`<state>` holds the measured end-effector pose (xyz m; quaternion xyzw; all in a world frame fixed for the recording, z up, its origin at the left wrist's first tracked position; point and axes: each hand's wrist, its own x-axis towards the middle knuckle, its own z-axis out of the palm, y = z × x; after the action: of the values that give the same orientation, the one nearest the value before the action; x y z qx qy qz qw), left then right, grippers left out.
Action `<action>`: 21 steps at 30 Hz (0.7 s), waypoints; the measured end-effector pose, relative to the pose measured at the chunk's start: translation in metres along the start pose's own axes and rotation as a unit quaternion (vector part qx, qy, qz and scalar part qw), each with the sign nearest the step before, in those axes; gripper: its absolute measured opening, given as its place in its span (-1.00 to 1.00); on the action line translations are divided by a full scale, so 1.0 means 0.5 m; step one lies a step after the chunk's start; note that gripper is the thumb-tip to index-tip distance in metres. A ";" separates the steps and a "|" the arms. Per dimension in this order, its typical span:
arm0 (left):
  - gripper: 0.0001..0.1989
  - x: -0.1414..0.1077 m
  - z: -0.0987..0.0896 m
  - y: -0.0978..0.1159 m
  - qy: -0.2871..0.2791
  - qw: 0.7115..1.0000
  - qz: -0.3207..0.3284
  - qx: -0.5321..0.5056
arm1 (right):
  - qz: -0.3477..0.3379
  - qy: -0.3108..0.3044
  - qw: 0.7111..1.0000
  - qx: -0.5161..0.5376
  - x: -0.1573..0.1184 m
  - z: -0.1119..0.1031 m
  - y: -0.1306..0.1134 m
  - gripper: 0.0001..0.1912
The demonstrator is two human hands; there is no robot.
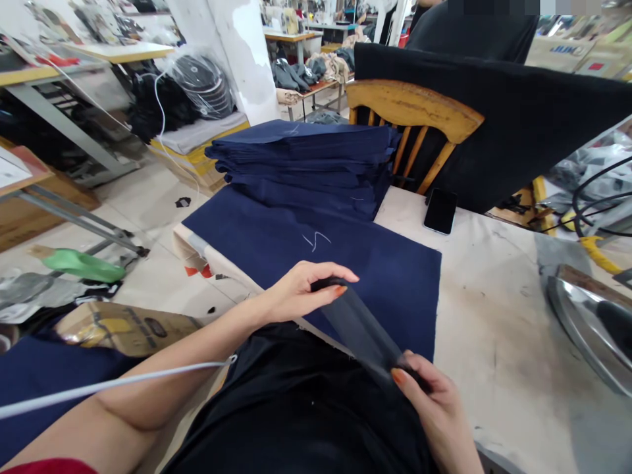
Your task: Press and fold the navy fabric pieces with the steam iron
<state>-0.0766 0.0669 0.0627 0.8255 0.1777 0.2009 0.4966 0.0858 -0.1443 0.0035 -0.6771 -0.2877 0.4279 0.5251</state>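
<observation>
A dark strip of fabric (363,326) is stretched between my two hands, slanting down to the right. My left hand (309,289) pinches its upper end between thumb and fingers. Its lower end is gripped by my right hand (429,388), and the strip blurs a little there. Beneath it lies a navy fabric panel (306,230) with a white chalk mark, spread over the table. Behind that panel rises a folded stack of navy cloth (306,155). Black cloth (306,408) covers the area just in front of my body.
A phone (440,210) lies on the pale table (486,316), near a wooden chair (415,108) draped with black cloth. At the right edge sits a shiny metal-rimmed object (587,329). A white cord (113,385) crosses my left arm. A cardboard box (131,329) stands at left.
</observation>
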 end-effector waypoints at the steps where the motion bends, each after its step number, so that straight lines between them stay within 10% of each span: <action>1: -0.75 -0.012 0.000 -0.012 -0.014 1.000 -0.018 0.015 | 0.034 0.028 0.999 0.027 -0.015 -0.012 0.013 -0.77; 9: -0.70 -0.081 0.071 -0.072 -0.105 0.990 -0.078 0.049 | 0.108 0.213 0.961 0.140 -0.062 -0.053 0.074 -0.65; 13: -0.65 -0.067 0.093 -0.087 -0.055 0.987 -0.097 0.119 | 0.074 0.312 0.945 -0.058 -0.030 -0.066 0.069 -0.58; 21: -0.60 -0.068 0.111 -0.130 -0.008 0.950 -0.086 0.301 | 0.068 0.248 0.880 -0.399 0.027 -0.075 0.073 -0.56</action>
<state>-0.0838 0.0374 -0.0242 0.9198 0.2962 0.0876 0.2419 0.1232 -0.1610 -0.0320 -0.9311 -0.2478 0.1298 0.2341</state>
